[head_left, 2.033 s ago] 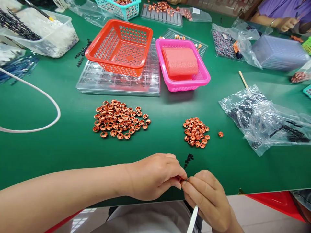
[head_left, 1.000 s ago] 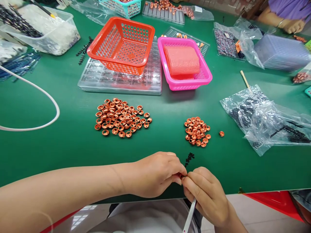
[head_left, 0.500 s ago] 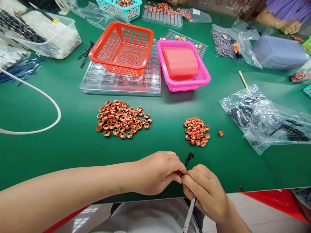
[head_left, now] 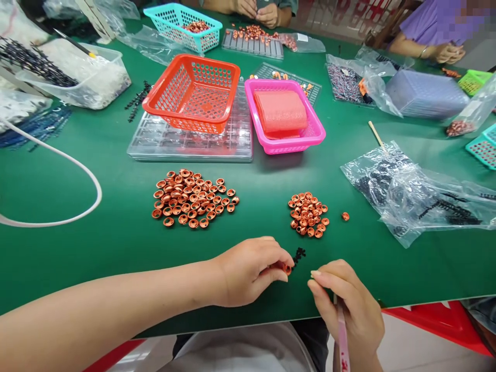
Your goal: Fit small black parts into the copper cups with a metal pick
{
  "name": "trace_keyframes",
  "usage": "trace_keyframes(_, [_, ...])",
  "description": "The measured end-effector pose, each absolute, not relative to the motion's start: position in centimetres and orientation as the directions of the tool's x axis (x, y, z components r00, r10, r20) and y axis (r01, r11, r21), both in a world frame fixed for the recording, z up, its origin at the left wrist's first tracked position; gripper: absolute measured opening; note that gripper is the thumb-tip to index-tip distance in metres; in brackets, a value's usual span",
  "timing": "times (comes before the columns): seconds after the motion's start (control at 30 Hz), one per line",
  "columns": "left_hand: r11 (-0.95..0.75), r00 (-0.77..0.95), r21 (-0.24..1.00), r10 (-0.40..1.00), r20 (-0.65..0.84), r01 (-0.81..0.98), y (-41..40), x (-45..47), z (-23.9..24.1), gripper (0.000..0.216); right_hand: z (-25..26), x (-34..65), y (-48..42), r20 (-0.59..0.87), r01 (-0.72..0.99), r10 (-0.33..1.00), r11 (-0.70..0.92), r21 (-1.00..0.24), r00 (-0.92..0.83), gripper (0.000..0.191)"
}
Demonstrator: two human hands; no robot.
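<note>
My left hand [head_left: 258, 271] pinches one small copper-coloured cup-shaped piece [head_left: 287, 269] between thumb and fingertips, low over the table's near edge. Just beyond those fingertips lie tiny black pieces [head_left: 299, 254] in a short cluster. To the right, my right hand [head_left: 344, 305] is closed around a slim pale pink tool [head_left: 343, 336] whose end sticks out toward me; its kind is unclear and its working tip is hidden. Thumb and forefinger of that hand nearly meet. Ahead are a larger pile of copper-coloured pieces [head_left: 194, 197] and a smaller pile [head_left: 309, 214].
An orange-red basket [head_left: 228, 98] rests on clear compartment trays [head_left: 186, 154]. Beside it, a pink basket [head_left: 296, 149] holds pink foam [head_left: 281, 111]. Plastic bags of black parts [head_left: 403, 191] lie right, a white cable [head_left: 77, 168] left. Other people's hands [head_left: 258, 11] work across the table.
My right hand has moved right, away from my left, taking the slim tool along. The copper-coloured piece at my left fingertips now shows. The view has tilted slightly upward.
</note>
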State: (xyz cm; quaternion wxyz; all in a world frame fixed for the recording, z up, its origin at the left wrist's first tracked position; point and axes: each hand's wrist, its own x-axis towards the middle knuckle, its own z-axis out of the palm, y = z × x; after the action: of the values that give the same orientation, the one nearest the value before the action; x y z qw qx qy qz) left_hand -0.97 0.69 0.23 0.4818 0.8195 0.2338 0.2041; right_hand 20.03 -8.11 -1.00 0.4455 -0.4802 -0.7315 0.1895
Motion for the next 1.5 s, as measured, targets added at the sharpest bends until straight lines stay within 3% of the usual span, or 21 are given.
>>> trace_keyframes(0.1, [-0.644,0.773,0.712,0.591,0.232,0.279,1.0,-1.1,0.0,0.016,-1.1,19.8,-8.1,0.474,0.546,0.878,0.433,-0.718,-0.073,0.034])
trace_keyframes(0.17, [-0.774,0.816,0.54,0.522,0.249,0.331,1.0,-1.1,0.1,0.019,-1.1,19.7,-8.1,0.464,0.541,0.884,0.419,-0.729,-0.059,0.033])
trace_keyframes(0.27, [-0.894,0.907,0.299,0.391,0.154,0.335,0.5,-0.8,0.6,0.021,-1.2,19.5,-8.1,0.454,0.53,0.889,0.416,-0.739,-0.064,0.033])
trace_keyframes(0.4, [-0.938,0.941,0.137,0.331,0.074,0.319,0.0,-0.3,1.2,0.02,-1.2,19.5,-8.0,0.448,0.52,0.89,0.421,-0.743,-0.082,0.033])
trace_keyframes(0.7, [-0.96,0.956,0.016,0.279,0.094,0.279,0.2,-0.5,1.3,0.021,-0.8,19.9,-8.4,0.501,0.618,0.865,0.376,-0.691,0.034,0.027])
trace_keyframes(0.9, [-0.986,0.989,-0.077,0.145,0.025,0.147,0.4,0.9,2.4,0.01,-0.4,20.6,-8.3,0.441,0.686,0.891,0.388,-0.615,-0.108,0.028])
trace_keyframes(1.03, [-0.995,0.997,-0.071,0.078,-0.024,0.076,0.7,1.5,3.1,0.008,-0.5,20.7,-8.5,0.353,0.671,0.936,0.26,-0.694,0.002,0.019])
trace_keyframes(1.17, [-0.991,0.994,-0.08,0.111,0.004,0.111,1.0,1.3,3.0,0.01,-0.4,20.1,-8.7,0.3,0.566,0.925,0.123,-0.815,0.231,0.014])
trace_keyframes(1.27, [-0.989,0.992,-0.084,0.127,-0.023,0.125,1.4,1.0,3.0,0.014,-0.7,19.5,-8.4,0.293,0.402,0.89,0.14,-0.905,0.35,0.021])
trace_keyframes(1.4, [-0.974,0.975,-0.046,0.221,-0.006,0.221,2.6,0.1,3.1,0.019,-1.6,19.3,-7.9,0.295,0.258,0.877,0.206,-0.944,0.379,0.021])
trace_keyframes(1.5, [-0.938,0.939,0.086,0.341,0.048,0.336,3.1,-0.9,2.7,0.024,-1.8,19.7,-8.0,0.273,0.323,0.905,0.165,-0.932,0.326,0.023])
